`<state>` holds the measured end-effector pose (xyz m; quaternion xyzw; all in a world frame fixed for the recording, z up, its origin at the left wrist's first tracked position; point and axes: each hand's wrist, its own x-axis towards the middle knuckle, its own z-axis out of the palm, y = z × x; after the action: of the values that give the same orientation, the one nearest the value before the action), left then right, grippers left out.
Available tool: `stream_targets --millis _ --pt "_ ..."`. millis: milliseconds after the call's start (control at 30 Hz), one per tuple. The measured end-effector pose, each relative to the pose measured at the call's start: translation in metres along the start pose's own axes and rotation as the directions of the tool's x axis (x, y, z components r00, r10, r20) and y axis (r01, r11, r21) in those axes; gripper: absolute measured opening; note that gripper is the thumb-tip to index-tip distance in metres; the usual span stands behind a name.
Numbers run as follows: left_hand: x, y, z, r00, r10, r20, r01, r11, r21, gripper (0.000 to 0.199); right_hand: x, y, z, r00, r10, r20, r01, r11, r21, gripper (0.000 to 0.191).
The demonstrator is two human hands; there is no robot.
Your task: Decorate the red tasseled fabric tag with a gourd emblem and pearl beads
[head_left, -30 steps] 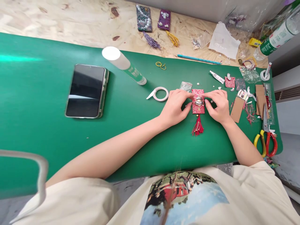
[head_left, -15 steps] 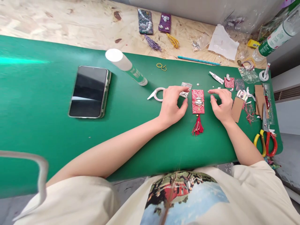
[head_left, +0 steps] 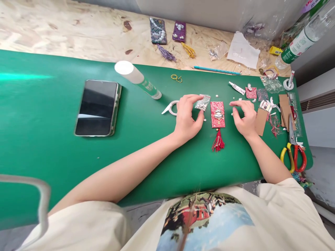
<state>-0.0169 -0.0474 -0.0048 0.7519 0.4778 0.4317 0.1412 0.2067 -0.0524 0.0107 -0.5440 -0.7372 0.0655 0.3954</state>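
Between my hands a red patterned fabric piece (head_left: 214,108) lies flat on the green mat, with silvery ornaments (head_left: 218,114) down its middle. A red tassel (head_left: 218,141) hangs from its lower end. To its left, my left hand (head_left: 187,116) rests on the mat with fingers and thumb curved apart, holding nothing. A small clear bag of white beads (head_left: 202,103) lies by those fingertips. My right hand (head_left: 245,116) is right of the fabric piece, its thumb and forefinger apart with no object visible between them. Loose white beads lie near both hands.
A glue stick (head_left: 149,87) stands upright beyond my left hand, with a roll of white tape (head_left: 171,112) nearer and a phone (head_left: 96,108) further left. Scissors (head_left: 292,146), cardboard strips (head_left: 284,108) and a glue tube (head_left: 237,88) are on the right. A plastic bottle (head_left: 298,45) stands behind.
The view has shifted slightly, so everything sits a little lower and further left. My left hand has drawn slightly away from the bead bag, which shows more fully. Both hands stay apart.
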Motion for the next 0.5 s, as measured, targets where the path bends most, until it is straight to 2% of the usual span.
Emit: stream_targets --millis 167,333,500 --pt "0.0003 0.0015 -0.0009 0.999 -0.022 0.027 0.022 1.0 -0.017 0.038 -0.0006 0.0004 -0.0014 0.999 0.012 0.052 -0.011 1.0 -0.009 0.019" --pt "0.0002 0.0058 -0.0013 0.998 -0.002 0.062 0.002 1.0 -0.013 0.033 -0.0018 -0.0044 0.0004 0.986 -0.086 0.143 0.092 0.995 -0.04 0.008" --pt "0.0006 0.0065 -0.001 0.994 0.005 0.109 -0.003 1.0 -0.017 0.032 -0.0041 -0.007 0.0058 0.957 -0.151 0.248 0.173 0.983 -0.069 0.01"
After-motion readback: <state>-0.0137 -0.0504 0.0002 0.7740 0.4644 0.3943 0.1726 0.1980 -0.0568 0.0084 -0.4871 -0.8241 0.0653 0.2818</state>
